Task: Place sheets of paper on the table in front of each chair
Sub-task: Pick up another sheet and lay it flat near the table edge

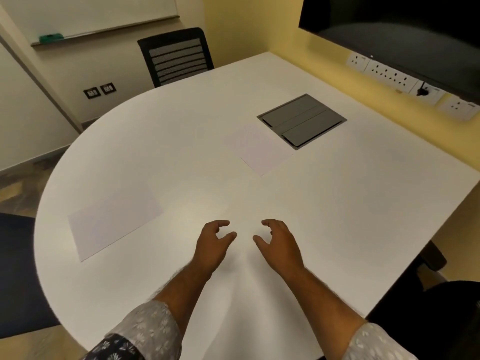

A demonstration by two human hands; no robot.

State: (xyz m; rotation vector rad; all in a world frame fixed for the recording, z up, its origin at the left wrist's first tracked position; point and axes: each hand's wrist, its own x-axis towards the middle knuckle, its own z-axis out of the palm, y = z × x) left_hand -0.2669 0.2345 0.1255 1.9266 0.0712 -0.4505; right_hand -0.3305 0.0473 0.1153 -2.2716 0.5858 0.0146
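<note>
A white sheet of paper [114,222] lies flat on the white table [363,203] near its left edge, by a dark chair [15,276] at the left. A second sheet [259,149] lies near the table's middle, touching the grey cable hatch. My left hand [213,245] and my right hand [279,245] hover side by side over the bare near-middle of the table, fingers curled and apart, holding nothing. Whether a sheet lies under them I cannot tell.
A grey cable hatch [301,120] is set into the tabletop. A black mesh-back chair [176,55] stands at the far side. Another dark chair [441,307] is at the right. Wall sockets [389,74] run under a dark screen [402,27]. A whiteboard [91,14] hangs at the back left.
</note>
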